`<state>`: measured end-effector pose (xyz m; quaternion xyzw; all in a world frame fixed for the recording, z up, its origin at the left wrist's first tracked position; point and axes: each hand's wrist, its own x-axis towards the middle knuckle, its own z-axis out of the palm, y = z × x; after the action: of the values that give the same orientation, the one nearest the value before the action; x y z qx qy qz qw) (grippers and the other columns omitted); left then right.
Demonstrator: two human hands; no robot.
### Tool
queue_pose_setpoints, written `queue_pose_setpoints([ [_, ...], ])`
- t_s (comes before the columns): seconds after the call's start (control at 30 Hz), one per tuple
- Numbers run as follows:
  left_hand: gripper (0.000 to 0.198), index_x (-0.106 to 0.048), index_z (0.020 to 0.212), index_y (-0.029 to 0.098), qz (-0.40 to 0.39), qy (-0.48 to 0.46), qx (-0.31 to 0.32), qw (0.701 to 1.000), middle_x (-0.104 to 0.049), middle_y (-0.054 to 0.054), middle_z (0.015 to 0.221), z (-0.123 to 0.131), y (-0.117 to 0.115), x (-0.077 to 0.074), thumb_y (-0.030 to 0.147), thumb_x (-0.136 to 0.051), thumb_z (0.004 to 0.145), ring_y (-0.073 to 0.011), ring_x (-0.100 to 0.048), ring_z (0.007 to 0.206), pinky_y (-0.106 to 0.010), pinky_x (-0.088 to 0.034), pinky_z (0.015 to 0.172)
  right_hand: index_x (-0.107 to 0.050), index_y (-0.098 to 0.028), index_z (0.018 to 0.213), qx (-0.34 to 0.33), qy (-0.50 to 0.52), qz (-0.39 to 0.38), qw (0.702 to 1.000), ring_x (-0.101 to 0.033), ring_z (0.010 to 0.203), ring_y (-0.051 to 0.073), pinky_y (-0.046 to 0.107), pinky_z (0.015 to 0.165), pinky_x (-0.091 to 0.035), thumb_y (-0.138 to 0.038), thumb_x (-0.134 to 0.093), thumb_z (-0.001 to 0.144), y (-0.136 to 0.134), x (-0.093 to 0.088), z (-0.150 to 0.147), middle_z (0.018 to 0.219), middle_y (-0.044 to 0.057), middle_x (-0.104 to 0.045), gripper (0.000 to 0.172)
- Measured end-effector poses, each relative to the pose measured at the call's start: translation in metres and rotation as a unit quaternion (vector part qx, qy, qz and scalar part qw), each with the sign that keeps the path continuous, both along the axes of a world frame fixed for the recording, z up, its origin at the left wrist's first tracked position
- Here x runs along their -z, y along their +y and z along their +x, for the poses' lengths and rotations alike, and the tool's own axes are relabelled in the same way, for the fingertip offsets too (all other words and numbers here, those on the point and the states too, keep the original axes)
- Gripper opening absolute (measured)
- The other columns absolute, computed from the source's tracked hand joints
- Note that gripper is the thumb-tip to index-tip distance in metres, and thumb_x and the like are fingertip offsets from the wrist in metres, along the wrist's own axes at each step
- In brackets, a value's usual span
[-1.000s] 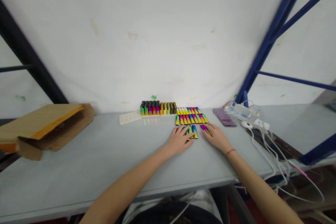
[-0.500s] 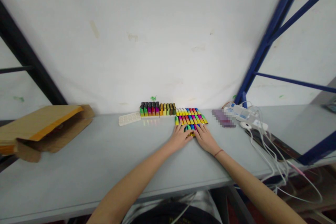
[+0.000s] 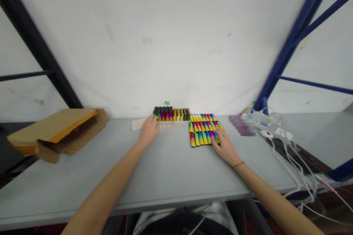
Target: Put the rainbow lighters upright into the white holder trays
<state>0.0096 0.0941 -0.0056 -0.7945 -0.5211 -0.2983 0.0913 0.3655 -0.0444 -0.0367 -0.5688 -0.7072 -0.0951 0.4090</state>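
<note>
My left hand (image 3: 150, 128) is at the front left corner of a block of upright lighters (image 3: 162, 115) with black tops, and partly covers a white perforated tray (image 3: 137, 124). Its fingers are stretched forward, and nothing shows in them. Beside that block stand yellow-to-dark lighters (image 3: 181, 115). To the right, shiny rainbow-coloured lighters (image 3: 202, 138) lie side by side in three rows. My right hand (image 3: 224, 148) rests at the right end of the front row, thumb and fingers apart and touching the lighters there.
An open cardboard box (image 3: 63, 126) lies on the left of the grey table (image 3: 165, 176). At the right are a blurred purple item (image 3: 242, 126), a power strip (image 3: 268, 122) and tangled white cables (image 3: 292, 165). Blue metal posts (image 3: 292, 44) rise at the right.
My left hand has left the front row of lighters and moved left to the tray and upright block. My right hand has shifted to the row's right end, uncovering most of the row.
</note>
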Motion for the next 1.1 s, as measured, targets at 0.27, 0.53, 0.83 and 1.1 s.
queue_pose_setpoints([
  [0.27,0.043,-0.060,0.122,0.011,-0.104,0.064,-0.058,0.991,-0.057,-0.015,0.132,-0.098,0.040,0.030,0.029,-0.039,0.090,-0.0264,-0.049,0.128,-0.039,-0.035,0.111,-0.060,-0.014,0.112,-0.053,-0.109,-0.002,0.993,-0.045,0.124,0.030,0.050,0.106,-0.038,-0.022,-0.049,0.087,0.013,-0.029,-0.044,0.123,0.017,-0.057,0.029],
  [0.53,0.045,-0.062,0.116,0.012,-0.065,0.028,-0.047,0.996,-0.060,-0.014,0.127,-0.095,0.035,0.035,0.041,-0.038,0.090,-0.0270,-0.052,0.123,-0.041,-0.039,0.108,-0.050,-0.005,0.129,-0.080,-0.220,-0.085,0.969,-0.036,0.133,0.030,0.045,0.111,-0.028,-0.023,-0.054,0.084,0.112,-0.069,-0.158,0.140,0.021,-0.048,0.049],
  [0.83,0.042,-0.063,0.117,0.016,-0.092,0.004,-0.049,0.995,-0.058,-0.012,0.130,-0.110,0.019,0.038,0.040,-0.041,0.091,-0.0249,-0.051,0.124,-0.038,-0.037,0.110,-0.054,-0.007,0.116,0.014,-0.267,-0.110,0.957,-0.050,0.108,0.030,0.041,0.091,-0.039,-0.020,-0.051,0.085,0.143,-0.079,-0.224,0.118,0.021,-0.056,0.034],
  [1.1,0.043,-0.065,0.120,0.016,-0.116,-0.042,-0.134,0.983,-0.050,-0.015,0.137,-0.099,0.014,0.031,0.040,-0.046,0.090,-0.0298,-0.049,0.127,-0.040,-0.038,0.109,-0.052,-0.013,0.117,0.044,-0.249,-0.127,0.959,-0.050,0.107,0.030,0.043,0.088,-0.040,-0.027,-0.057,0.082,0.136,-0.084,-0.234,0.117,0.017,-0.056,0.038],
])
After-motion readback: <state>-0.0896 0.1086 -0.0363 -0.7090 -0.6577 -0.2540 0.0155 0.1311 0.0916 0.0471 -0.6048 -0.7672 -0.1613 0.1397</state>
